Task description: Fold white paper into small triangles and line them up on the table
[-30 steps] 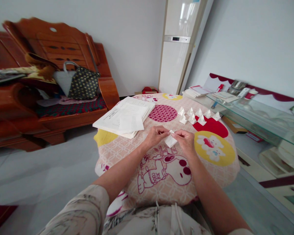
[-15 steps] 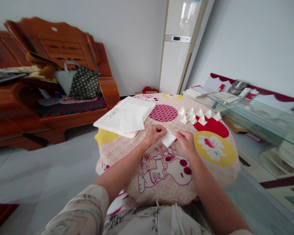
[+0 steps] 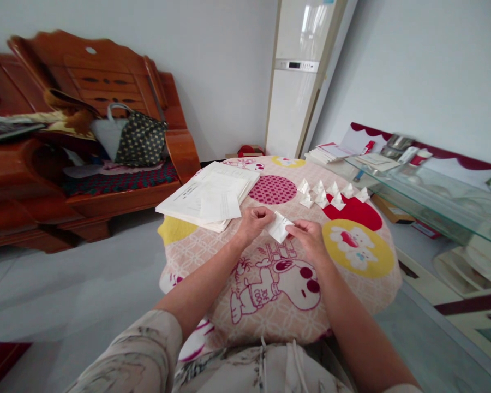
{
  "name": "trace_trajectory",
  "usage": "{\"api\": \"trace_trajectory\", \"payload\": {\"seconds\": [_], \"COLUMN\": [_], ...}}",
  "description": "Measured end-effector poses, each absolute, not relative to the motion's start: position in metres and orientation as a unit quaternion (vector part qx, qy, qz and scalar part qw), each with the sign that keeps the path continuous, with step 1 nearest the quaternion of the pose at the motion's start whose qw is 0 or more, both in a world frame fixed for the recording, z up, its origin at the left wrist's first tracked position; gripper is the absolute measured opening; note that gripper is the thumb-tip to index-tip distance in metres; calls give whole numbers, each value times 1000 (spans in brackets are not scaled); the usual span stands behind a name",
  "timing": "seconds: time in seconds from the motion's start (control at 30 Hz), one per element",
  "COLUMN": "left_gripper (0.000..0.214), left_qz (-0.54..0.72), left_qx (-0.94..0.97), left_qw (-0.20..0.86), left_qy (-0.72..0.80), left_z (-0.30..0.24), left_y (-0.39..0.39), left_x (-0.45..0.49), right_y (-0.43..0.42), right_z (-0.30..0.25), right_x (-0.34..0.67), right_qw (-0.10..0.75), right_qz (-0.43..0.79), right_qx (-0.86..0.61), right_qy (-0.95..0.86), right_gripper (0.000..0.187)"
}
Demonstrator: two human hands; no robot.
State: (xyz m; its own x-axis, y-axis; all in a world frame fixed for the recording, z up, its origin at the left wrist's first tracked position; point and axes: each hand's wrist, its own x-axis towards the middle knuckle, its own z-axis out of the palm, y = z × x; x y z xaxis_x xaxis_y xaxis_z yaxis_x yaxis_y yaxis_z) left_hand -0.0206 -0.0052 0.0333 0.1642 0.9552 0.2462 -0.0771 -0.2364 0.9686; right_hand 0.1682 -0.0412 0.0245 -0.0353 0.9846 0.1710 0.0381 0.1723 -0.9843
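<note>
Grips [image 3: 254, 222] [image 3: 310, 234] on paper [image 3: 279, 228], bag [image 3: 141, 141] on chair [image 3: 120, 64]

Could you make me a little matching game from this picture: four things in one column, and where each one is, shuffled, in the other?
Things:
1. folded white paper
2. small standing paper shapes
3. stack of printed sheets
4. dark patterned bag

Places:
A. on the wooden sofa
B. between the left hand and right hand
C. grouped by the tablecloth's red patch
D. at the table's left side

Pairs: 1-B, 2-C, 3-D, 4-A
</note>
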Motion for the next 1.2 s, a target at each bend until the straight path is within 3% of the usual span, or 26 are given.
{"api": "trace_trajectory", "payload": {"seconds": [0.6,0.77,0.9,1.0,1.2], "left_gripper": [27,28,37,30,15], "left_qz": [491,430,430,462,438], "left_qx": [650,713,685,635,677], "left_qw": [451,412,489,548,529], "left_qy": [365,370,327,288,265], "left_z": [36,31,33,37,41], "left_y": [-8,-10,-9,-9,-12], "left_x": [-22,-18,-20,-26,-33], "right_y": [-41,-40,-40,-40,-37], "right_z": [26,25,26,27,27], "right_x": [167,168,172,174,177], "right_qw": [519,510,548,590,609], "right_qz": [470,406,402,415,410], "right_qx": [-437,-455,-462,-454,-462], "right_qy": [-565,-607,-569,-523,-497], "right_gripper": [21,16,14,12,13]}}
